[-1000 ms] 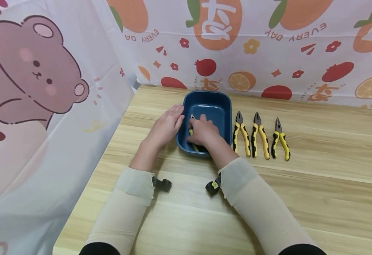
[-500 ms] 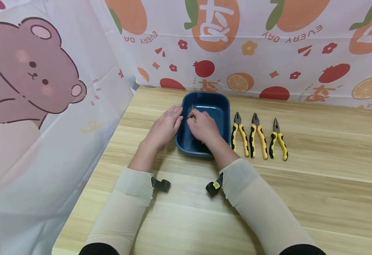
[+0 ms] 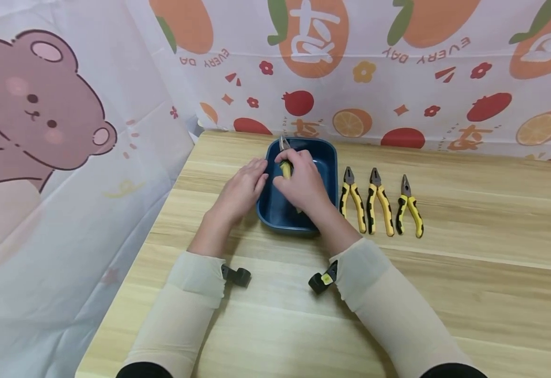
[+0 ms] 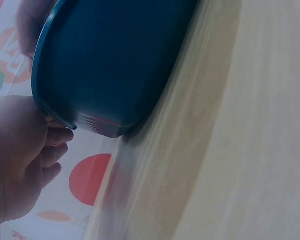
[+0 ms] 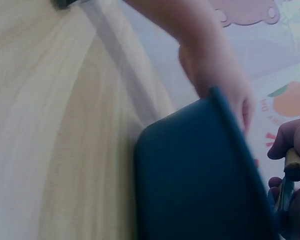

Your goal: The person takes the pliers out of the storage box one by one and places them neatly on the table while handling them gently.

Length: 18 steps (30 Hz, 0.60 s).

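In the head view, a deep blue tray [image 3: 279,216] stands on the wooden table. My right hand [image 3: 306,181] is over it and grips a pair of yellow-handled pliers [image 3: 285,168], their metal nose pointing toward the tray's far edge. The palm and fingers hide most of the handles. At the near end, the pliers' handle [image 5: 294,164] shows beside the tray wall in the right wrist view. My left hand [image 3: 240,191] rests against the tray's left rim with its fingers extended. Those fingertips lie at the rim in the left wrist view, too.
Right of the tray lie three more pairs of pliers in a row: one pair [image 3: 360,214] nearest the tray, a middle pair [image 3: 387,212] and a smaller long-nosed pair [image 3: 417,215]. A printed cloth [image 3: 252,89] hangs behind the table [image 3: 488,220] and along its left side.
My right hand has taken hold of the pliers that lay in the tray and raised them, nose now at the far rim. My left hand stays at the left rim.
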Each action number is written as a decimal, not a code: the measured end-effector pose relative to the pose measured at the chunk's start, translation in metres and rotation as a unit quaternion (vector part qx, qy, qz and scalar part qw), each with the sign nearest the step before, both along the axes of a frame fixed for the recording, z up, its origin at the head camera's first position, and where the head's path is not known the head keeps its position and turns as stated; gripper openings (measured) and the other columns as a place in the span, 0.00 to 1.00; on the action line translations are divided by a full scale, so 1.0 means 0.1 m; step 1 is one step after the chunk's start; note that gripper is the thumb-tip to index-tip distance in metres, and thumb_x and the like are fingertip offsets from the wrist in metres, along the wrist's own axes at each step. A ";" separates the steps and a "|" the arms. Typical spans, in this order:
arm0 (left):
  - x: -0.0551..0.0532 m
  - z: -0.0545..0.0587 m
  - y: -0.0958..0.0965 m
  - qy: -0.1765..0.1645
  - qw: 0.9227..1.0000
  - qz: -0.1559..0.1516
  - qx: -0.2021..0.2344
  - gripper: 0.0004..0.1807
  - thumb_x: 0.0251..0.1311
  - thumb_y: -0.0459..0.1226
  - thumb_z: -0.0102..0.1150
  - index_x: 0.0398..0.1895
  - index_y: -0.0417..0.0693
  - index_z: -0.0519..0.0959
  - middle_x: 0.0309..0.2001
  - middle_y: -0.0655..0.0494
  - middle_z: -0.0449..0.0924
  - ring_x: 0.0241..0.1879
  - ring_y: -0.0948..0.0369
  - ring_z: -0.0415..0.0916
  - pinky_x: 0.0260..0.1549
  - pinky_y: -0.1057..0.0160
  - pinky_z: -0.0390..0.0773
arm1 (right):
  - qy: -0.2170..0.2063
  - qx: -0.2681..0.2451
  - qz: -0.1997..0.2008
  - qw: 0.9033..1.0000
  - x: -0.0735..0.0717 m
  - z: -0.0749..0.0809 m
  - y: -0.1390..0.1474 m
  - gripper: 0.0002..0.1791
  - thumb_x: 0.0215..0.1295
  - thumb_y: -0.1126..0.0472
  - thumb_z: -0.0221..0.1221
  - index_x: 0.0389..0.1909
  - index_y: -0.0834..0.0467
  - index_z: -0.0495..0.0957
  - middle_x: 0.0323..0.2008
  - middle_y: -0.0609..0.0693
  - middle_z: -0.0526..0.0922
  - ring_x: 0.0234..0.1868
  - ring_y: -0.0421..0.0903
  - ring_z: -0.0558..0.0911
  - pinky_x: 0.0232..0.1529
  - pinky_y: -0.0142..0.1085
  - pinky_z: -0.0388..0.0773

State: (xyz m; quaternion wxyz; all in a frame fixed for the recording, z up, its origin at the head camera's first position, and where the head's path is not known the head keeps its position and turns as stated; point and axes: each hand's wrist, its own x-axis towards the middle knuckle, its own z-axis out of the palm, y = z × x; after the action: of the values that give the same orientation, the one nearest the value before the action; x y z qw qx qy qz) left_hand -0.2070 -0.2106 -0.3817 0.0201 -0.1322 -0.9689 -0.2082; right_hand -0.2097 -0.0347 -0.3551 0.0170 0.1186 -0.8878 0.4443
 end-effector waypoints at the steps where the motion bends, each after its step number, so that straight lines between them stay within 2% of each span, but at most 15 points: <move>1: 0.00 0.00 0.00 0.001 1.000 0.000 0.001 0.29 0.77 0.48 0.39 0.75 0.45 0.60 0.75 0.50 0.58 0.77 0.55 0.50 0.75 0.53 0.53 | 0.008 -0.003 0.001 1.000 0.02 0.03 0.03 0.17 0.59 0.59 0.62 0.50 0.45 0.77 0.55 0.50 0.70 0.45 0.48 0.71 0.34 0.38 0.76; 8: 0.00 0.00 0.01 0.003 1.000 0.002 0.008 0.28 0.77 0.47 0.40 0.75 0.45 0.60 0.75 0.49 0.58 0.77 0.55 0.51 0.75 0.53 0.53 | 0.040 -0.014 0.004 0.999 0.17 0.13 0.31 0.16 0.59 0.58 0.61 0.50 0.46 0.78 0.56 0.50 0.71 0.49 0.48 0.72 0.39 0.41 0.79; 14: -0.01 -0.01 0.01 0.017 1.000 -0.001 0.003 0.28 0.77 0.46 0.41 0.74 0.43 0.61 0.75 0.48 0.59 0.76 0.54 0.52 0.75 0.53 0.53 | 0.050 -0.018 -0.012 0.999 0.22 0.10 0.64 0.17 0.58 0.62 0.61 0.49 0.49 0.78 0.55 0.52 0.71 0.44 0.51 0.72 0.34 0.40 0.75; 18: -0.01 -0.02 0.02 0.015 1.000 0.000 0.006 0.28 0.76 0.45 0.42 0.74 0.43 0.61 0.75 0.48 0.59 0.76 0.54 0.52 0.75 0.52 0.53 | 0.054 -0.015 -0.027 0.998 0.24 0.05 0.86 0.17 0.58 0.62 0.60 0.50 0.50 0.78 0.56 0.53 0.71 0.43 0.52 0.73 0.33 0.39 0.73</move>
State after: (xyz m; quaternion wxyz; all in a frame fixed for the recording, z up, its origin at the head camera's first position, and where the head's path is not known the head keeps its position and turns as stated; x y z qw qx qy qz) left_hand -0.2077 -0.2087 -0.3833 0.0351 -0.1348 -0.9674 -0.2117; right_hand -0.1856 0.0515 -0.3505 0.0784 0.1180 -0.8815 0.4504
